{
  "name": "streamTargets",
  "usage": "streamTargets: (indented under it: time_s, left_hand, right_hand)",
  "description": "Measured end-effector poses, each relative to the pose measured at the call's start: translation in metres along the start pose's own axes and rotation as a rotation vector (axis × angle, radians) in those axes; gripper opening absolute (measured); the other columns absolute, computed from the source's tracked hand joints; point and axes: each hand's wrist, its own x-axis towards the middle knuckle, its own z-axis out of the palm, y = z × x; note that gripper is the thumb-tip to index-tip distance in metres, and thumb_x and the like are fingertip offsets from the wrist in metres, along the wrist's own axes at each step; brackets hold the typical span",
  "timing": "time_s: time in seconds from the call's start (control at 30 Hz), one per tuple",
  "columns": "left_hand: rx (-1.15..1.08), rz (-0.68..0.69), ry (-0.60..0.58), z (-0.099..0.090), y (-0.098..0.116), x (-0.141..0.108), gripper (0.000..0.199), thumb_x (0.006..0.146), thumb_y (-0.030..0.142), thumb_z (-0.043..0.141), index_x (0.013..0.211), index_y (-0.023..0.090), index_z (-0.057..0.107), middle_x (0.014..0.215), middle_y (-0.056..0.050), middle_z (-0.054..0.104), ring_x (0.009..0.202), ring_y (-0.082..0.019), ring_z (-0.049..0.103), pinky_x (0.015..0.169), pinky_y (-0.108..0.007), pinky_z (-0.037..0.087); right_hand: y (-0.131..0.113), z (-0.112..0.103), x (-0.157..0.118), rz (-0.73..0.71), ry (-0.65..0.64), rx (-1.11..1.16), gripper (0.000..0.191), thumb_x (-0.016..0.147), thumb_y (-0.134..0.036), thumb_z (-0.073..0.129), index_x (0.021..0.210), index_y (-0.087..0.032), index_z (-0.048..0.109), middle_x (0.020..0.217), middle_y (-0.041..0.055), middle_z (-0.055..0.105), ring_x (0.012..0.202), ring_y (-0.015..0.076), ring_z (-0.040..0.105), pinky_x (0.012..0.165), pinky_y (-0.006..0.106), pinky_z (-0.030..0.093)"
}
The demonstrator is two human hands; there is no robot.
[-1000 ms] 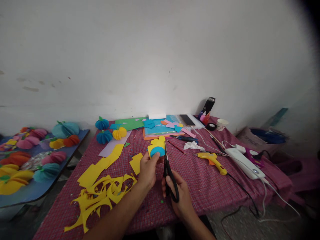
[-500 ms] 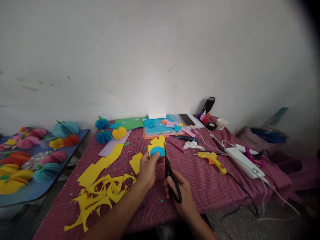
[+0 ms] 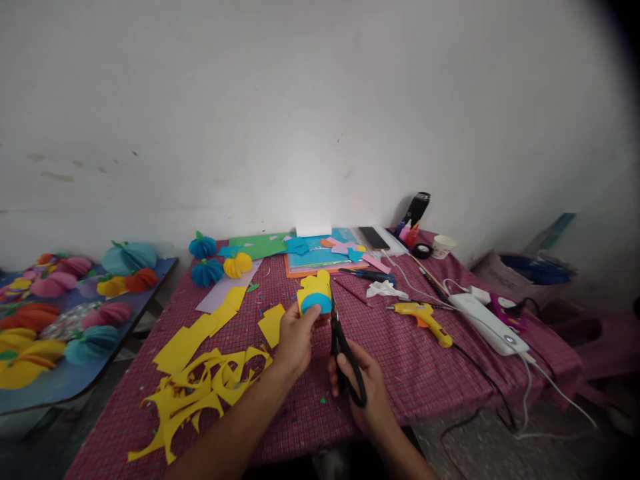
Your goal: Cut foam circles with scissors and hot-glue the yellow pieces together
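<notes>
My left hand [image 3: 299, 333] pinches a piece of yellow paper [image 3: 311, 283] with a rounded blue paper piece [image 3: 316, 303] lying on its near face. My right hand [image 3: 364, 381] is closed round the handles of black scissors [image 3: 343, 353], whose blades point up and away from me. The blades stand at the right edge of the yellow paper. Just left of my left hand a small yellow paper piece [image 3: 271, 325] lies on the cloth. Curved yellow offcuts [image 3: 210, 383] are heaped beside my left forearm, with flat yellow paper strips [image 3: 200, 333] behind them.
A yellow glue gun [image 3: 425, 321] and a white power strip [image 3: 487, 325] with trailing cables lie on the right. Paper pumpkins [image 3: 207, 272] stand back left; more sit on a blue side table [image 3: 95, 380]. Behind are coloured sheets [image 3: 260, 247], a phone [image 3: 374, 239] and a paper cup [image 3: 443, 247].
The yellow paper has turned slightly in my left hand, and its outline at the scissors looks a little different. The scissors and my right hand have shifted slightly to the right.
</notes>
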Motion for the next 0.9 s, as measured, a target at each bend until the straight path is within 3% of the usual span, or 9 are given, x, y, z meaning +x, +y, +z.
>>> streamTargets:
  time_s: [0.9]
  left_hand:
    - [0.014,-0.013,-0.028,0.001,0.001,-0.001,0.031,0.067,0.032,0.08,0.088,0.013,0.067,0.081,-0.006,0.07,0.07,-0.017,0.065,0.071,-0.033,0.053]
  right_hand:
    - [-0.007,-0.018,0.001,-0.019,-0.024,-0.09,0.035,0.085,-0.04,0.072,0.112,-0.018,0.068,0.067,-0.0001,0.058,0.051,0.0103,0.048,0.042,0.019,0.041]
